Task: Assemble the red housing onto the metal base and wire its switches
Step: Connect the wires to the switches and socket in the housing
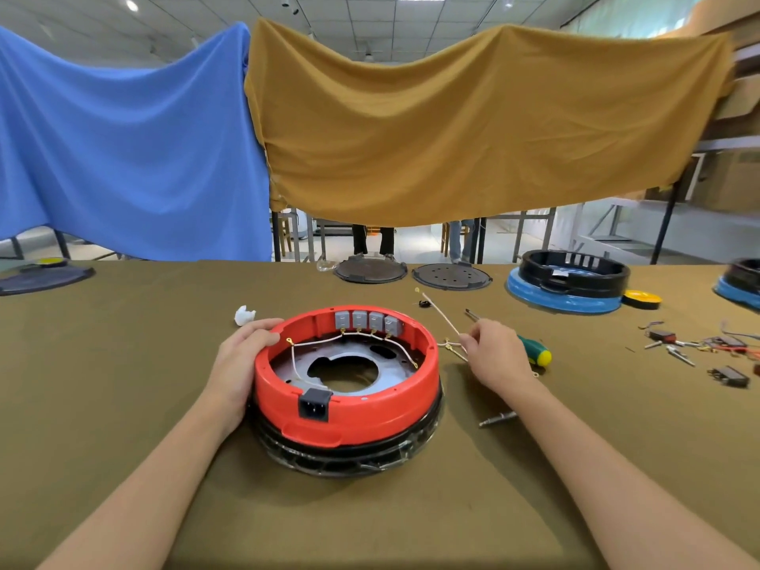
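Red plastic: red housing (pixel 349 401), ring-shaped, seated on the metal base (pixel 325 364), whose grey plate shows through the open centre. Item sits on the olive-covered table (pixel 123 364), directly between the two hands.

Left hand (pixel 240 359): fingers curled over the housing's outer rim, thumb lying along the top edge. Likely purpose: steadying the ring while wiring proceeds.

Right hand (pixel 495 351): fingertips pinched together on a loose white wire (pixel 442 316), which slants up and away from the fingers to a ring terminal at its far end. Probably being lifted clear of the others for fitting to a switch; further terminals lie just beneath the fingers.

Switches (pixel 368 321): four grey blocks in a row on the inner wall, on the far side from both hands. An installed wire (pixel 329 342) links their lower terminals and trails down onto the plate.

Power socket (pixel 314 405): black, set in the near wall, between the wrists.

Screwdriver (pixel 534 349): green-and-yellow handle, lying just behind the right hand, kept within reach; its shaft is partly hidden by the knuckles.

Hard to make out: the dark layer (pixel 349 458) beneath the housing; whether the switch terminals are fully seated; small parts (pixel 699 347) scattered well beyond the right-hand fingers.
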Motion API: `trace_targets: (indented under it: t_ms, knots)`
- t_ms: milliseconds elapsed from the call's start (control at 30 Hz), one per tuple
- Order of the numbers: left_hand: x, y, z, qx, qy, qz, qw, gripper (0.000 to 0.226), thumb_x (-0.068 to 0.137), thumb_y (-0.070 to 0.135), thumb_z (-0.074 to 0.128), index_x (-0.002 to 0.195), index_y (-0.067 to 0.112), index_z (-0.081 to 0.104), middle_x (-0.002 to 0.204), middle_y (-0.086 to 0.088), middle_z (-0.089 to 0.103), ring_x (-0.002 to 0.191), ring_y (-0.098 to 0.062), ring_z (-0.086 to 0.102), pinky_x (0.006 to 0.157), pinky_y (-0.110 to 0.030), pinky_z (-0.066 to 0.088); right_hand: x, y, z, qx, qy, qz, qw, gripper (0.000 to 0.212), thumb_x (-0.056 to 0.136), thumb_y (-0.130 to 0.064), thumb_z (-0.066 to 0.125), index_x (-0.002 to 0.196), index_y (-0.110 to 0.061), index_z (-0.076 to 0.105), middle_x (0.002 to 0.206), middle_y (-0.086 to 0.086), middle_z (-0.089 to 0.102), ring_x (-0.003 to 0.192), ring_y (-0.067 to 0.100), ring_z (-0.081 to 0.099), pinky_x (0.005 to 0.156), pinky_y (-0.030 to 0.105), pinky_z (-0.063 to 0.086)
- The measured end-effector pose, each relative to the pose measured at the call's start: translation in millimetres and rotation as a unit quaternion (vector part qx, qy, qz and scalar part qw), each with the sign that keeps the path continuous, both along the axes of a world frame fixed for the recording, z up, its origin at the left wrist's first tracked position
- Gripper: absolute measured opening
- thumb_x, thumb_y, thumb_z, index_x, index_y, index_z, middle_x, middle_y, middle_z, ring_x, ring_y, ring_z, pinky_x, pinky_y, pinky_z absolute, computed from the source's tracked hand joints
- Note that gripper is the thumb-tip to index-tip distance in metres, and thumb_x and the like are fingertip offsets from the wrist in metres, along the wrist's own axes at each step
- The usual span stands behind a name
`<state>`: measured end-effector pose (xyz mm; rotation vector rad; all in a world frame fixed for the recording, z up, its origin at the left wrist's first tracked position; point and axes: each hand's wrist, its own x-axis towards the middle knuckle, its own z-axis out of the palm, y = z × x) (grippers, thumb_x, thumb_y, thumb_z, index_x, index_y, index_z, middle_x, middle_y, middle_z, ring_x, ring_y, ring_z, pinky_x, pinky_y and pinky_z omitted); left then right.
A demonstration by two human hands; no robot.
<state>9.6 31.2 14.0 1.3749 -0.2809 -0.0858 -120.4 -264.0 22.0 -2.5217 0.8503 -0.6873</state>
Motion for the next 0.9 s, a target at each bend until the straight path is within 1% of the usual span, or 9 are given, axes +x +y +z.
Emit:
trace_targets:
  t_ms: [67, 100, 233, 333, 533, 667, 733, 800, 900]
  knots:
    - [2, 1, -1, -0.003, -0.004, -0.004, 1.0, 0.025, 0.091, 0.003, 0.054, 0.107, 0.01, 0.072, 0.108, -0.017, 0.073, 0.095, -0.028, 0.066, 0.094, -0.043, 0.051, -2, -2, 1, 0.105, -0.063, 0.01, 0.992, 0.018, 0.098, -0.028, 0.059, 0.101, -0.013, 0.068, 0.09, 0.002, 0.067, 0.079, 0.012, 0.06, 0.073, 0.027, 0.044]
    - [1, 1, -1, -0.003, -0.006, -0.005, 1.0, 0.025, 0.091, 0.003, 0.054, 0.107, 0.01, 0.072, 0.109, -0.017, 0.072, 0.096, -0.028, 0.066, 0.096, -0.044, 0.05, -4, -3, 2, 0.126, -0.074, 0.012, 0.989, 0.019, 0.098, -0.028, 0.06, 0.101, -0.012, 0.07, 0.089, 0.002, 0.068, 0.077, 0.011, 0.059, 0.072, 0.027, 0.043]
    - [-3, 3, 0, 0.001, -0.005, -0.008, 1.0, 0.025, 0.092, 0.005, 0.054, 0.111, 0.009, 0.071, 0.114, -0.019, 0.071, 0.099, -0.029, 0.066, 0.1, -0.047, 0.049, -11, -4, 1, 0.124, -0.075, 0.01, 0.989, 0.019, 0.095, -0.028, 0.064, 0.099, -0.011, 0.072, 0.089, 0.003, 0.069, 0.081, 0.015, 0.061, 0.073, 0.029, 0.043]
    - [-5, 4, 0, 0.001, -0.004, -0.009, 1.0, 0.026, 0.093, 0.005, 0.055, 0.112, 0.01, 0.071, 0.114, -0.017, 0.072, 0.099, -0.028, 0.066, 0.099, -0.046, 0.05, -13, -6, 1, 0.127, -0.09, 0.014, 0.988, 0.015, 0.091, -0.027, 0.069, 0.097, -0.014, 0.07, 0.089, 0.001, 0.067, 0.078, 0.01, 0.058, 0.07, 0.026, 0.043]
    - [-6, 5, 0, -0.002, -0.005, -0.012, 1.0, 0.024, 0.094, 0.007, 0.055, 0.111, 0.011, 0.072, 0.111, -0.015, 0.072, 0.095, -0.027, 0.067, 0.088, -0.038, 0.053, -17, -11, 8, 0.092, -0.229, 0.032, 0.969, 0.007, 0.092, -0.026, 0.068, 0.096, -0.02, 0.067, 0.087, -0.006, 0.066, 0.081, 0.007, 0.06, 0.066, 0.019, 0.044]
    - [-6, 6, 0, -0.001, -0.005, -0.018, 1.0, 0.024, 0.095, 0.008, 0.055, 0.112, 0.012, 0.071, 0.11, -0.014, 0.073, 0.094, -0.026, 0.067, 0.085, -0.036, 0.053, -16, -13, 9, 0.197, -0.299, 0.042, 0.933, 0.007, 0.09, -0.024, 0.071, 0.094, -0.02, 0.068, 0.082, -0.004, 0.071, 0.077, 0.013, 0.067, 0.071, 0.028, 0.056]
    - [-6, 7, 0, 0.001, -0.006, -0.021, 1.0, 0.024, 0.095, 0.008, 0.055, 0.111, 0.012, 0.071, 0.108, -0.013, 0.073, 0.093, -0.025, 0.068, 0.083, -0.035, 0.053, -15, -14, 8, 0.221, -0.286, 0.057, 0.931, 0.007, 0.089, -0.019, 0.072, 0.092, -0.021, 0.067, 0.081, -0.003, 0.072, 0.074, 0.014, 0.069, 0.069, 0.028, 0.057]
    - [-7, 7, 0, 0.004, -0.008, -0.023, 1.0, 0.023, 0.095, 0.009, 0.055, 0.109, 0.014, 0.072, 0.104, -0.011, 0.074, 0.089, -0.023, 0.068, 0.08, -0.034, 0.053, -14, -16, 6, 0.195, -0.254, 0.053, 0.946, 0.012, 0.089, -0.015, 0.072, 0.089, -0.025, 0.064, 0.083, -0.002, 0.071, 0.075, 0.014, 0.069, 0.07, 0.029, 0.058]
    - [-9, 9, 1, 0.007, -0.008, -0.023, 1.0, 0.022, 0.095, 0.011, 0.055, 0.105, 0.018, 0.073, 0.098, -0.006, 0.075, 0.078, -0.016, 0.069, 0.068, -0.027, 0.053, -14, -25, 3, 0.148, -0.19, -0.005, 0.971, 0.009, 0.09, -0.015, 0.069, 0.096, -0.021, 0.067, 0.093, 0.0, 0.071, 0.086, 0.018, 0.067, 0.084, 0.04, 0.057]
